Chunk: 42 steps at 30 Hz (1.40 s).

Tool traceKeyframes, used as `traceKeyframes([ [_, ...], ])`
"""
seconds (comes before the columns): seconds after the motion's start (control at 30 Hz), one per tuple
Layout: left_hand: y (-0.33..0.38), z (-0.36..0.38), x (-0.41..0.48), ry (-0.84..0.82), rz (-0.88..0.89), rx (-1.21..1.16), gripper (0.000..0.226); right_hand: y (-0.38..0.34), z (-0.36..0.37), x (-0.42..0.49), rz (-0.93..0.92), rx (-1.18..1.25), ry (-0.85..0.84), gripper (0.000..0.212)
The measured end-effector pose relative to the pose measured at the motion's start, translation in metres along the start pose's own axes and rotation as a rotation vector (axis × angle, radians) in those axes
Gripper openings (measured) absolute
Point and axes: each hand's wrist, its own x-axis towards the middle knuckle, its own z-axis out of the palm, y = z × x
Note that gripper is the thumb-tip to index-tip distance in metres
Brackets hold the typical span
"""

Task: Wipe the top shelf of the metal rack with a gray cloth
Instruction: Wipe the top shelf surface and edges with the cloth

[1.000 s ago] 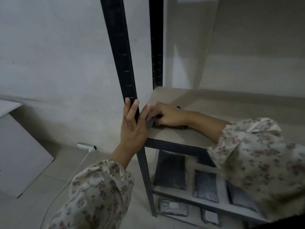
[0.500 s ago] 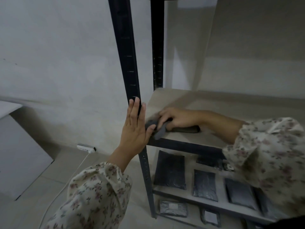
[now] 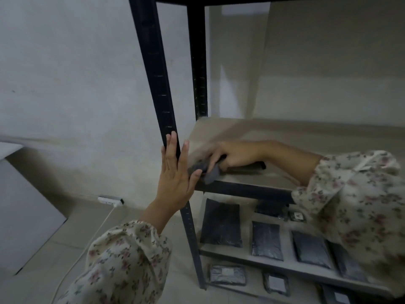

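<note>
Dim, flat indoor light, soft shadows under the shelf [image 3: 252, 174], motion-blurred right hand [image 3: 236, 155], wide-angle edge bending.

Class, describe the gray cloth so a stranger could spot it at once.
Find the black rack and its tan shelf. At the shelf's front left corner, the right hand presses the cloth. It is the only soft, crumpled item; the dark packets below lie flat.

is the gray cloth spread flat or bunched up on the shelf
Bunched up. The gray cloth sits crumpled under the right hand at the shelf front corner, one fold hanging over the edge.
</note>
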Motion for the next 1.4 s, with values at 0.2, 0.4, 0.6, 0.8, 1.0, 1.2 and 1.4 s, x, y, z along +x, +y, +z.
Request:
traceKeyframes([
  [0.2,0.012,0.005,0.004,-0.114,0.196,0.068,0.061,0.063,-0.048,0.002,0.369,0.114,0.542,0.035],
  [0.4,0.017,0.002,0.014,-0.267,0.23,0.217,0.058,0.081,0.005,0.009,0.372,-0.196,0.543,0.037],
  [0.6,0.01,-0.007,0.012,-0.349,0.325,0.439,0.056,0.05,0.011,-0.038,0.121,0.201,0.309,0.04],
  [0.8,0.006,-0.013,-0.001,-0.555,0.264,0.607,0.067,0.051,0.025,-0.017,0.34,-0.141,0.589,0.034],
  [1.0,0.005,-0.009,-0.008,-0.538,0.285,0.691,0.064,0.029,0.03,-0.05,0.089,0.074,0.337,0.038],
  [1.2,0.004,-0.006,-0.01,-0.466,0.293,0.734,0.06,0.032,0.033,-0.028,0.362,-0.15,0.619,0.036],
  [1.4,0.004,-0.004,-0.01,-0.442,0.28,0.714,0.062,0.013,0.043,-0.048,0.216,0.204,0.432,0.034],
])
